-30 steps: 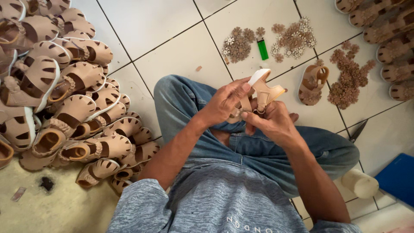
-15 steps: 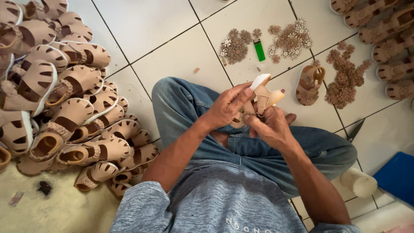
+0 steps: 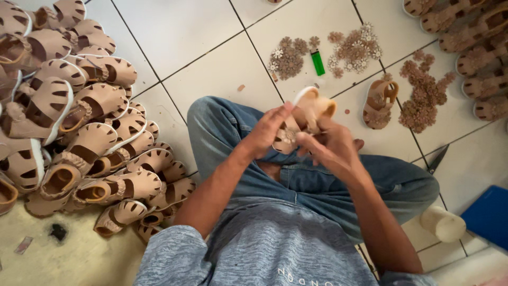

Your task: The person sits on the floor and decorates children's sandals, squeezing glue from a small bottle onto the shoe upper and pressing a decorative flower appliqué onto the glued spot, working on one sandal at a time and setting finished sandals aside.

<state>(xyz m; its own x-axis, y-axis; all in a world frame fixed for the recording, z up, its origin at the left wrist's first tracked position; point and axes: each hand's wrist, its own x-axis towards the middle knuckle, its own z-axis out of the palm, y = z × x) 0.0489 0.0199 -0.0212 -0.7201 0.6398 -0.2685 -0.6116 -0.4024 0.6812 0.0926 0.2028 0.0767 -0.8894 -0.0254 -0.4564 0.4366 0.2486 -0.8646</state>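
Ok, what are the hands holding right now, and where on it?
Both hands hold one small tan sandal: the left hand grips its near, lower side, and the right hand presses fingers on its upper by the flower trim.

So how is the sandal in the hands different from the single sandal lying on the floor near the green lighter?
The held sandal is off the floor, gripped by the left hand and right hand; the floor sandal lies alone on the tiles, untouched. The held sandal is tilted, its white sole edge showing; the floor sandal lies flat, straps up. Hands partly hide the held sandal; the floor sandal shows whole. Both are small, tan and strapped.
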